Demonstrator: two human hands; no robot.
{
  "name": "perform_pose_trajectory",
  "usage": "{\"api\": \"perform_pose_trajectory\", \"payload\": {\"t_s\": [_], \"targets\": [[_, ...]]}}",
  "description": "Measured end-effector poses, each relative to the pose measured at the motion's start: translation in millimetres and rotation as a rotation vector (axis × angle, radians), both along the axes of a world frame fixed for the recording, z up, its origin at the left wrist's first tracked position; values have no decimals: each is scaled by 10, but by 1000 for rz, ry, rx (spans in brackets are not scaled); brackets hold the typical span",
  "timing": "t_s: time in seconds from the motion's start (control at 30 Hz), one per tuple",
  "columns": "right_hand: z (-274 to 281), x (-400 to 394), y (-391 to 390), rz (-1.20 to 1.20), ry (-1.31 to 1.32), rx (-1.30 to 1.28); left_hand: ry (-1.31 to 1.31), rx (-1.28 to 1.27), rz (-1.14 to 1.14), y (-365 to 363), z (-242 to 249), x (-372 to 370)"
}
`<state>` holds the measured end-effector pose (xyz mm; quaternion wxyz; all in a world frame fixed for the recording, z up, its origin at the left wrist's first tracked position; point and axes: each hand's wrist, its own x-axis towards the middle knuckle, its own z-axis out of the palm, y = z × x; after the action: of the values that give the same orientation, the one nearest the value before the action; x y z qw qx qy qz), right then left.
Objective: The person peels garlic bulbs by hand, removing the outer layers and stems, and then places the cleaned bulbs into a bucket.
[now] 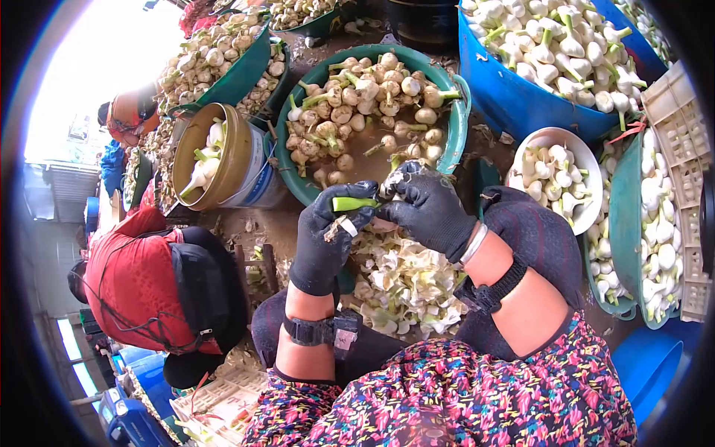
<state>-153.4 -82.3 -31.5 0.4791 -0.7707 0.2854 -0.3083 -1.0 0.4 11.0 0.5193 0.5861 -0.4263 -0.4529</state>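
Observation:
Both my hands wear dark gloves and meet just below the green tub (463, 112) of unpeeled bulbs in murky water. My left hand (328, 231) is closed round a bright green stem (353, 203), with a scrap of pale peel stuck to its fingers. My right hand (428, 208) is closed too, its fingertips near the stem's other end; a pale, dirty bulb shows partly behind its fingers. The rest of that bulb is hidden by the glove. Under my hands lies a heap of pale peelings (410, 283).
A tilted bucket (231, 156) with peeled bulbs stands left of the tub. Right are a white bowl (592, 175), a blue tub (514, 93) and green basins of clean bulbs. A person in red (134, 279) sits close at left; another person (132, 115) is farther back.

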Motion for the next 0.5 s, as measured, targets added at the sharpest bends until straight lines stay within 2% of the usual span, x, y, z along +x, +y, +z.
{"api": "perform_pose_trajectory", "payload": {"t_s": [0.03,0.07,0.1,0.13,0.17,0.2,0.23,0.3,0.37,0.43,0.47,0.5], "targets": [[55,-7,0,16,63,32,0,0,1,-4,-9,-14],[102,8,-7,-36,150,-167,-30,-17,24,-11,-20,-21],[92,17,5,-33,146,-170,-64,-35,49,-19,-28,-11],[94,30,43,-50,151,-333,-70,-36,56,-22,-63,34],[117,45,88,-64,153,-498,97,-46,171,-28,-127,104],[168,8,176,14,315,-452,264,-60,283,-41,-163,172],[93,82,274,79,505,-374,257,-67,291,-44,-164,232],[-12,56,313,342,668,-283,479,-60,342,-31,-132,328],[-7,35,228,173,817,-183,480,-75,363,-20,-52,355],[-173,-2,121,204,1005,-206,666,-101,361,15,-97,395],[-218,-11,124,180,1021,-121,753,-129,414,36,-75,363],[-251,-19,121,153,1037,-37,766,-243,331,54,-129,428]]}}
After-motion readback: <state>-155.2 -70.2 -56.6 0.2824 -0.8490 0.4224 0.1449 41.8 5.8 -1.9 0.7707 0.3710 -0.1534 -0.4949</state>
